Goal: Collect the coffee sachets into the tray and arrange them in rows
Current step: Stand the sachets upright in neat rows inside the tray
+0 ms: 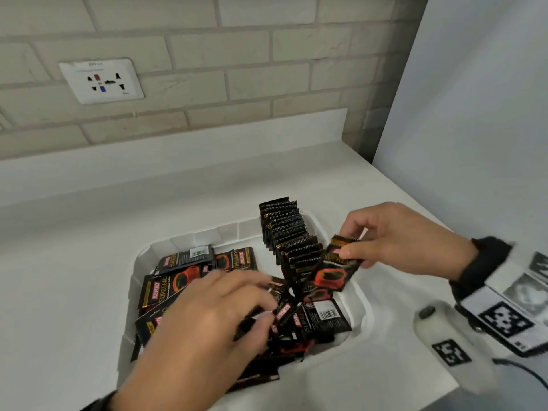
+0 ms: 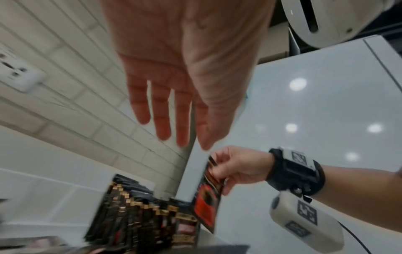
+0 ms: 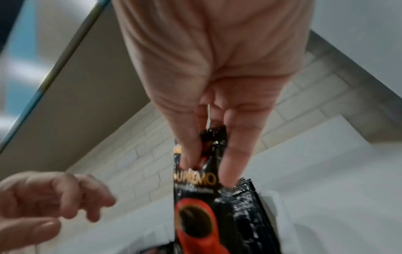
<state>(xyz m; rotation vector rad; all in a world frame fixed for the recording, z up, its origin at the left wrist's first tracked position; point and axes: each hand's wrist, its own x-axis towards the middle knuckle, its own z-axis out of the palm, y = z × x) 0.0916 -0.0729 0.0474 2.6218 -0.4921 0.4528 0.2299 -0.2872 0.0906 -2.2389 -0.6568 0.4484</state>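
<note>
Pinching glossy foil sachet (image 1: 336,269): right hand (image 1: 397,238); left hand (image 1: 207,318) loosely spread above tray (image 1: 363,307).

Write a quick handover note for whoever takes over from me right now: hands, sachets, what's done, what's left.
Right hand: pinches one sachet by its top, at the near end of the standing row.
Left hand: fingers extended over the loose pile, gripping nothing visible.
Done: one upright row along the right side of the tray.
Left: add the held sachet, then stand the loose ones in rows.
</note>
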